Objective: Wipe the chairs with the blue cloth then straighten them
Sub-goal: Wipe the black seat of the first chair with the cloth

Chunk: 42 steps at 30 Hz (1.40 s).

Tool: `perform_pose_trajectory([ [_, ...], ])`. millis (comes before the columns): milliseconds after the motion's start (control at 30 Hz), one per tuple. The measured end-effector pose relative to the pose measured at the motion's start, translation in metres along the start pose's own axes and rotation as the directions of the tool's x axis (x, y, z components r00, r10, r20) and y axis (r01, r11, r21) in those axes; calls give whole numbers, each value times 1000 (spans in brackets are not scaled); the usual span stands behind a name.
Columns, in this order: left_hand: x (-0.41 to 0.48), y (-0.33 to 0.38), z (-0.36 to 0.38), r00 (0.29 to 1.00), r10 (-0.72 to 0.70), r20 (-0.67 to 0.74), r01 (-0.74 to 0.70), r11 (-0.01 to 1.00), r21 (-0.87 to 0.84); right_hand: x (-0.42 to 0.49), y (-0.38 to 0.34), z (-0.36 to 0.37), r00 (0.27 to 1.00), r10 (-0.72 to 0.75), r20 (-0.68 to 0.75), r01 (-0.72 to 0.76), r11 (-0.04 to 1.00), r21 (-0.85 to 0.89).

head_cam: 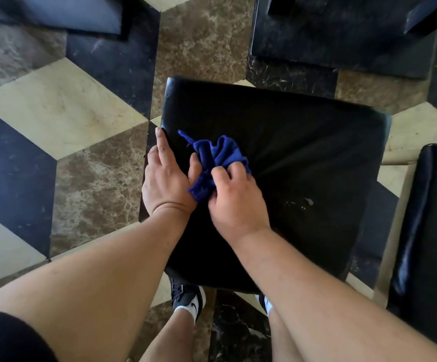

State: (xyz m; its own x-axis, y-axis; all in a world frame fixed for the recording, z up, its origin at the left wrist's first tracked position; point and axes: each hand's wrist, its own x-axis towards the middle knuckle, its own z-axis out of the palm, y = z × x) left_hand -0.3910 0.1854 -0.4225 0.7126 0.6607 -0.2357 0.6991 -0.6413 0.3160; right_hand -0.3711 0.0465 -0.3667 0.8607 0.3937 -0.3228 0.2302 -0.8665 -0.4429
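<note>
blue cloth (218,163) is bunched up, deep blue, ribbed knit texture, one thin corner sticking out toward the far left. it sits on the black seat (290,158) of the nearest chair, left of the seat's middle, close to its left edge. seat is padded, dark, slightly glossy, with creases radiating from where the cloth is pressed down. a few pale specks show on the seat to the right of the hands.

right hand (234,197) is closed around the cloth, fingers curled into the folds, knuckles up. left hand (166,178) lies on the seat's left edge, fingers mostly extended along the rim, thumb touching the cloth; it grips nothing that i can see, though its outer fingers are over the edge and hidden.

part of the cloth is covered by the right hand, so its full shape is unclear. chair legs and back are not visible. a second black seat (426,231) is cut off at the right edge, another dark chair (342,40) cut off at top right, a dark shape (55,14) at top left too cropped to identify. floor (63,105) is patterned in cream, brown marble and black tiles. sneakers (190,300) partly show under the seat's near edge, the right one mostly hidden by the arm.
</note>
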Motion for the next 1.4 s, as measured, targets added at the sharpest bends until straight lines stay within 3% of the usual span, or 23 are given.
perform_pose_trajectory([
  [233,-4,1,2,1000,14,-7,-14,1000,13,-2,51,-20,982,-181,53,186,976,-109],
  [467,-4,-1,4,1000,11,-7,-11,999,32,-28,150,-71,997,37,-61,-49,979,-198],
  [667,-4,0,4,1000,-1,-11,1,1000,27,-44,197,-95,928,321,-189,-352,922,-162],
  [767,-4,0,4,1000,-8,-12,8,1000,25,-44,192,-95,913,357,-199,-390,905,-169],
  [933,-4,2,2,1000,-11,1,11,1000,28,-46,149,-73,993,102,-64,-113,973,-202],
  [1133,-4,4,-3,1000,-14,9,14,1000,23,-48,70,-19,987,-154,53,159,981,-114],
  [1267,-4,4,-4,1000,5,13,-6,1000,28,-82,32,14,854,-443,272,464,885,-18],
  [1400,-4,4,-4,1000,12,1,-12,1000,19,-95,34,17,688,-611,392,642,764,64],
])
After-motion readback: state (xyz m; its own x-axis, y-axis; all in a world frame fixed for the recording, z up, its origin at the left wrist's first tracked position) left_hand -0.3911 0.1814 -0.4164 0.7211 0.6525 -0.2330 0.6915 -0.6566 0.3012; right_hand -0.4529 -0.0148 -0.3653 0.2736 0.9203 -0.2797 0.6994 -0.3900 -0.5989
